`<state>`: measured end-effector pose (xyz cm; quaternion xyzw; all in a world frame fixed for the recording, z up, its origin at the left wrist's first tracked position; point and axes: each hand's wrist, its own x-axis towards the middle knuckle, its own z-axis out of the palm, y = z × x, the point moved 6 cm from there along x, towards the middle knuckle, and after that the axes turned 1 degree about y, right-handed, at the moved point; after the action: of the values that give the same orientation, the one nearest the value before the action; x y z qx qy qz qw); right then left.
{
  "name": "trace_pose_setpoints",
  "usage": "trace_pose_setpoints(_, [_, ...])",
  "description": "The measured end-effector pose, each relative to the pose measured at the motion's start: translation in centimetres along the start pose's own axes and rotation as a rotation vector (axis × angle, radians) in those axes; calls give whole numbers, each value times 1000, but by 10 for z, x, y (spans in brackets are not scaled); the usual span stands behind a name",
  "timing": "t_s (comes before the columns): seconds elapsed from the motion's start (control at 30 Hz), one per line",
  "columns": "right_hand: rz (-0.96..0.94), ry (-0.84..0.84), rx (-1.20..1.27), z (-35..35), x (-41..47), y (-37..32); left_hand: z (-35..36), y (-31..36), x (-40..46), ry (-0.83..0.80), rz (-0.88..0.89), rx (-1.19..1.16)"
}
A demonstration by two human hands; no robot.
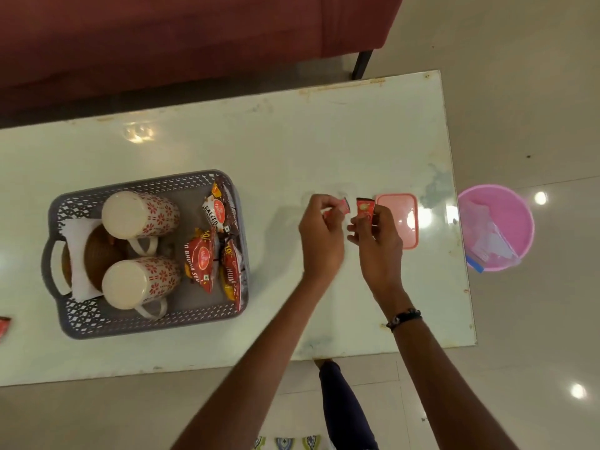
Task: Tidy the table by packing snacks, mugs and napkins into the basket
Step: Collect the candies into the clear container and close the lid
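Note:
A grey plastic basket (82, 323) stands on the left of the white table (292, 141). Inside it lie two floral mugs (139, 214) on their sides, a white napkin (79, 254) over brown round pieces, and several red snack packets (201, 258). To the right of the basket, my left hand (319, 238) pinches a small red wrapper piece (342, 206). My right hand (378, 245) pinches another small red packet (365, 207). The two hands are close together above the table.
A pink lid (401, 219) lies on the table just right of my hands. A pink bucket (500, 228) with wrappers in it stands on the floor past the table's right end. A red sofa (162, 43) runs along the far side. A red packet (4, 326) shows at the left edge.

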<state>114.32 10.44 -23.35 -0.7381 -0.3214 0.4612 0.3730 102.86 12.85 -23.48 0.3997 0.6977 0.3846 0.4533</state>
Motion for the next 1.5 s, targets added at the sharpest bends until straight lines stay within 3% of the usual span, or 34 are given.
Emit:
trace_pose_setpoints(0.3, [-17,6,-58,-6,-4,-2,-8,-3,-18,80,-47,52])
trace_pose_setpoints(0.5, [-29,-37,-148,0,-9,-12,-31,1,-29,31,-17,66])
trace_pose_setpoints(0.77, [-140,-41,-106,11,-54,-50,-95,12,-41,135,-12,-98])
trace_pose_setpoints(1.0, [-345,-264,-156,145,-97,-125,-232,10,-28,356,14,-179])
trace_pose_setpoints(1.23, [-447,-503,-218,334,-160,-147,-421,-54,-22,627,-17,-180])
trace_pose_setpoints(1.37, [-462,-633,-269,440,-196,-139,-518,-113,-23,736,-11,-17])
trace_pose_setpoints(1.5, [-481,-723,-342,522,-221,-121,-583,-184,-21,715,-113,332])
